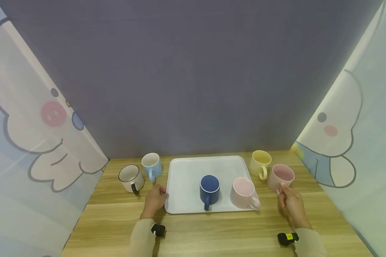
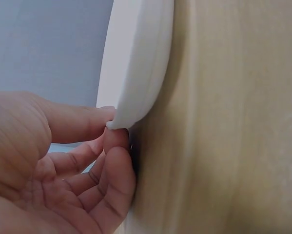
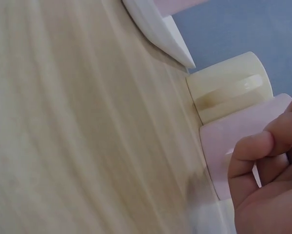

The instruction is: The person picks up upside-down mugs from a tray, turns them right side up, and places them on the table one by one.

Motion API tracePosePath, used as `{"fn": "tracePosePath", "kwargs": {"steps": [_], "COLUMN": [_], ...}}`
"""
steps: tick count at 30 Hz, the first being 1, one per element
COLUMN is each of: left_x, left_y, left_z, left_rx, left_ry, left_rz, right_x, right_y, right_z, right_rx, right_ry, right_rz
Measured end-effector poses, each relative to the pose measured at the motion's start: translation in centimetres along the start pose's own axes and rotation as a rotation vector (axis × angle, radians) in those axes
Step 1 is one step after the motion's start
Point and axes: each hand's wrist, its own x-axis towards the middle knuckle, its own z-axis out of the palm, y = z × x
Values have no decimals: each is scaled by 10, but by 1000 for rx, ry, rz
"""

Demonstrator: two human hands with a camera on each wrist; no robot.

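Observation:
At the left end of the white tray [image 1: 186, 171], my left hand [image 1: 156, 200] pinches its edge; in the left wrist view the thumb lies on the rim [image 2: 136, 92] and curled fingers are under it. My right hand [image 1: 292, 205] grips the handle of a pink mug [image 1: 278, 178], which stands on the table to the right of the tray. The right wrist view has those fingers [image 3: 250, 151] in front of the same mug, hiding its handle. On the tray are a dark blue mug [image 1: 209, 189] and another pink mug [image 1: 241, 196], handles toward me.
Just behind the gripped mug stands a yellow mug [image 1: 260, 162]. Left of the tray are a light blue mug [image 1: 152, 167] and a white mug with a black handle [image 1: 130, 180]. A grey wall backs the wooden table [image 1: 212, 235]; cartoon-printed curtains [image 1: 337, 171] flank it.

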Motion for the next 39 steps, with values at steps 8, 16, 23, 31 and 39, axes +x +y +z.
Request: {"fn": "tracePosePath", "kwargs": {"steps": [8, 16, 23, 31, 39], "left_x": [-1, -2, -3, -1, -1], "left_y": [0, -2, -1, -1, -2], "left_z": [-1, 1, 0, 2, 2], "left_rx": [-21, -55, -60, -58, -60], "left_ry": [10, 18, 16, 15, 22], "left_rz": [16, 14, 10, 5, 33], "right_x": [-3, -7, -27, -38, -43], "right_y": [-3, -10, -15, -17, -11], "right_z": [-2, 3, 19, 45, 60], "right_rx": [-66, -310, -449, -633, -645], "right_ry": [-37, 141, 297, -138, -366], "right_rz": [16, 93, 120, -24, 10]}}
